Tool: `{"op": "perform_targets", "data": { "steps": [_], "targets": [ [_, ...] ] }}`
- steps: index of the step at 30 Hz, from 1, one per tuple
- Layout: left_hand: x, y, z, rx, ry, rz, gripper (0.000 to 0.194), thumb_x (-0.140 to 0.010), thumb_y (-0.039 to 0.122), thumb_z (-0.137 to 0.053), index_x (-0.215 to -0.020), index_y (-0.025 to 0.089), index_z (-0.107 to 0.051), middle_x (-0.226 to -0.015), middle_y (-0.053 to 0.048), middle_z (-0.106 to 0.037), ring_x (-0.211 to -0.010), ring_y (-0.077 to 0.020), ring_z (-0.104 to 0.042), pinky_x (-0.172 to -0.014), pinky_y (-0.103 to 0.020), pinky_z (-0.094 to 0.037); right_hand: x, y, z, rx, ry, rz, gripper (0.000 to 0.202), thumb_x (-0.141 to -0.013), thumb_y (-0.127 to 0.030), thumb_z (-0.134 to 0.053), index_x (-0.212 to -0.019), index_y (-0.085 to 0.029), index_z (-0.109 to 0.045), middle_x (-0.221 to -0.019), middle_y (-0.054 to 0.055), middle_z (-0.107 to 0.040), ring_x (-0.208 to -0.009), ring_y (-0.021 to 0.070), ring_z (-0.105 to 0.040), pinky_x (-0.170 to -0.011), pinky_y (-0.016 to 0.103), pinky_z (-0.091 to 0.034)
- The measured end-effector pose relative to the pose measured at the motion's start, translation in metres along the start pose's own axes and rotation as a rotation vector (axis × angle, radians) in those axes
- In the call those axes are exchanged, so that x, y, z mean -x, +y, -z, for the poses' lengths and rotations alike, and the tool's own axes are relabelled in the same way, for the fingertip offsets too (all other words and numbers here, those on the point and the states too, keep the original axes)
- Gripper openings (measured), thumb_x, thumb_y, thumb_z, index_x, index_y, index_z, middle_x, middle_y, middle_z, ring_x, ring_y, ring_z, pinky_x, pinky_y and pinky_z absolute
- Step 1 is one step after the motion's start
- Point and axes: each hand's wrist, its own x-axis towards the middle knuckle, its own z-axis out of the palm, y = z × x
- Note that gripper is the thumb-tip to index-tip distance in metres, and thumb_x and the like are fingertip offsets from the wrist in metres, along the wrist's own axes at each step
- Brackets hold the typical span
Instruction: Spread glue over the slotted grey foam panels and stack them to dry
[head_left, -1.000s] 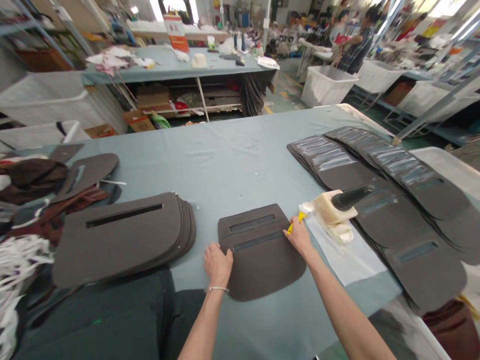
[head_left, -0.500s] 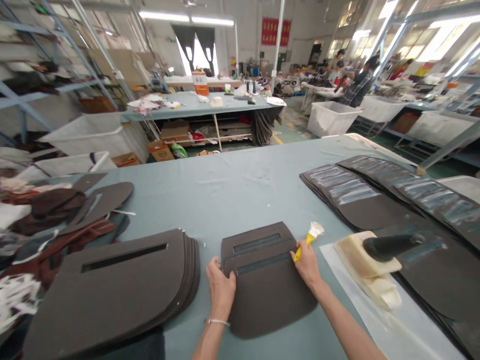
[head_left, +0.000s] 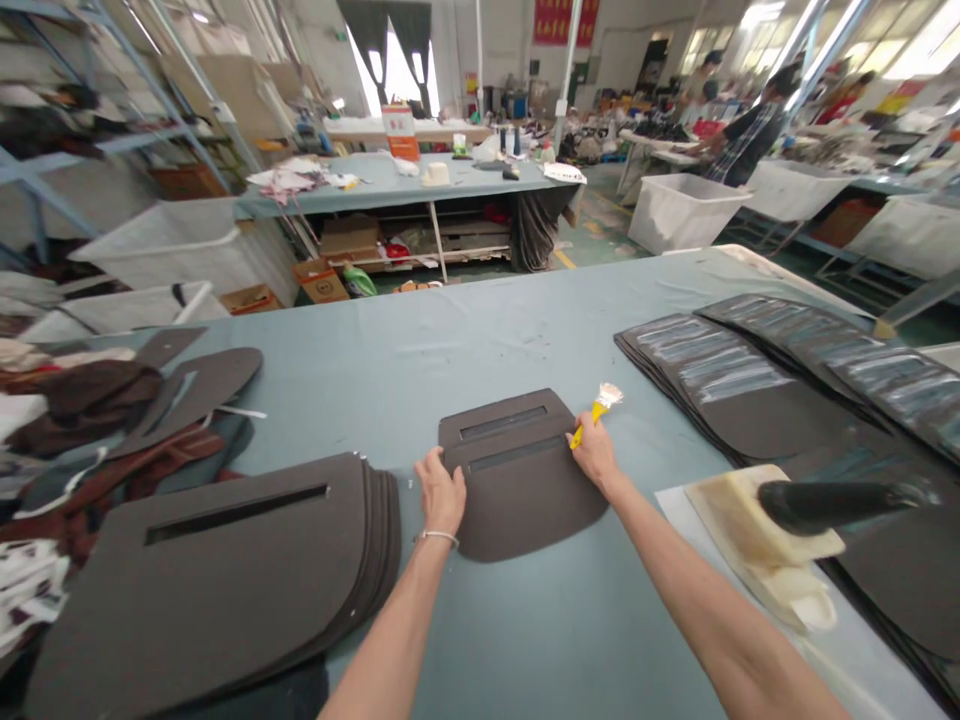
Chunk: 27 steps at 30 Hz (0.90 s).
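Two dark brown flat panels (head_left: 529, 505) with long slots lie overlapped on the table in front of me. My left hand (head_left: 441, 490) grips their left edge, thumb on top and fingers along the side. At the right edge is my right hand (head_left: 595, 452), closed around the yellow handle of a paintbrush (head_left: 604, 402). Its whitish bristles point up and away, clear of the panels. That hand's fingertips also touch the panel edge. To the left sits a thick stack of similar slotted panels (head_left: 247, 560).
Right of me, a cream block-shaped container (head_left: 739, 510) with a black cylinder (head_left: 832, 505) on it rests on a white sheet (head_left: 817, 640). Beyond are panels with glossy streaks (head_left: 720, 360). Fabric scraps (head_left: 97, 410) pile up at left. Farther off stand another table (head_left: 330, 196) and people.
Both hands and the overlapped panels have moved away from me across the table. The brush has stayed in my right hand.
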Motion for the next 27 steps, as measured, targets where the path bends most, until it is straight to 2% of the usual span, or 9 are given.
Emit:
{"op": "perform_targets", "data": {
  "steps": [3,5,8,11,15,18,22,25,27],
  "targets": [
    [0.023,0.001,0.016,-0.04,0.005,-0.029,0.04,-0.085,0.027,-0.049,-0.123,0.015,-0.042,-0.111,-0.013,-0.044,-0.11,-0.0259,-0.044,-0.096,-0.048,-0.039,0.012,0.01,0.008,0.0,0.051,0.009,0.01,-0.084,-0.018,-0.05,-0.094,-0.017,-0.049,-0.083,0.003,-0.047,-0.069,0.0128,-0.042,-0.062,0.024,-0.031],
    [0.056,-0.002,0.038,-0.033,-0.017,-0.066,0.038,-0.088,0.031,-0.045,-0.122,0.015,-0.045,-0.114,-0.013,-0.044,-0.113,-0.0259,-0.043,-0.098,-0.048,-0.037,0.027,0.014,0.017,-0.002,0.096,0.013,0.009,-0.085,-0.019,-0.047,-0.093,-0.017,-0.049,-0.084,0.004,-0.049,-0.068,0.0132,-0.042,-0.062,0.025,-0.032],
    [0.131,-0.015,0.086,-0.029,-0.131,-0.095,0.03,-0.09,0.032,-0.041,-0.116,0.019,-0.049,-0.114,-0.01,-0.048,-0.112,-0.0227,-0.045,-0.098,-0.044,-0.038,0.061,0.017,0.032,-0.03,0.076,0.018,0.012,-0.086,-0.029,-0.046,-0.09,-0.018,-0.05,-0.078,0.004,-0.051,-0.066,0.0144,-0.044,-0.062,0.027,-0.032],
    [0.215,-0.031,0.141,-0.149,-0.19,-0.018,0.027,-0.09,0.031,-0.042,-0.114,0.023,-0.053,-0.115,-0.008,-0.051,-0.11,-0.0223,-0.048,-0.094,-0.043,-0.041,0.101,0.016,0.041,-0.074,0.053,0.029,0.025,-0.087,-0.043,-0.045,-0.086,-0.019,-0.05,-0.071,0.004,-0.052,-0.062,0.0155,-0.045,-0.06,0.027,-0.031],
    [0.29,-0.059,0.201,-0.453,0.055,0.178,0.038,-0.086,0.036,-0.049,-0.121,0.02,-0.051,-0.123,-0.013,-0.049,-0.114,-0.028,-0.046,-0.093,-0.047,-0.04,0.153,0.0,0.043,-0.128,0.043,0.066,0.038,-0.086,-0.056,-0.04,-0.085,-0.019,-0.05,-0.074,0.006,-0.056,-0.062,0.0168,-0.049,-0.059,0.028,-0.033],
    [0.316,-0.089,0.232,-0.591,0.24,0.33,0.054,-0.082,0.044,-0.054,-0.127,0.015,-0.047,-0.125,-0.018,-0.047,-0.115,-0.0328,-0.045,-0.091,-0.05,-0.04,0.19,-0.031,0.044,-0.178,-0.036,0.117,0.041,-0.087,-0.058,-0.036,-0.084,-0.02,-0.05,-0.073,0.007,-0.057,-0.061,0.0175,-0.051,-0.058,0.028,-0.034],
    [0.322,-0.113,0.252,-0.319,0.171,0.335,0.032,-0.086,0.041,-0.049,-0.106,0.017,-0.059,-0.098,-0.009,-0.059,-0.095,-0.0232,-0.055,-0.085,-0.04,-0.044,0.239,-0.092,0.046,-0.288,-0.193,0.165,0.035,-0.088,-0.055,-0.036,-0.081,-0.022,-0.047,-0.066,0.003,-0.054,-0.051,0.0139,-0.046,-0.052,0.025,-0.033],
    [0.312,-0.1,0.245,-0.058,0.096,0.307,0.024,-0.088,0.038,-0.047,-0.091,0.019,-0.062,-0.086,-0.004,-0.059,-0.082,-0.0169,-0.057,-0.077,-0.032,-0.046,0.274,-0.142,0.054,-0.425,-0.36,0.203,0.032,-0.086,-0.054,-0.043,-0.083,-0.022,-0.046,-0.058,-0.003,-0.049,-0.044,0.0112,-0.042,-0.048,0.023,-0.034],
    [0.304,-0.077,0.232,0.046,0.065,0.3,0.023,-0.087,0.038,-0.049,-0.087,0.02,-0.063,-0.082,-0.002,-0.058,-0.077,-0.0148,-0.056,-0.073,-0.029,-0.046,0.294,-0.171,0.064,-0.546,-0.519,0.252,0.03,-0.083,-0.051,-0.051,-0.087,-0.022,-0.046,-0.065,-0.002,-0.056,-0.051,0.0124,-0.052,-0.052,0.022,-0.041]
  ]
}}
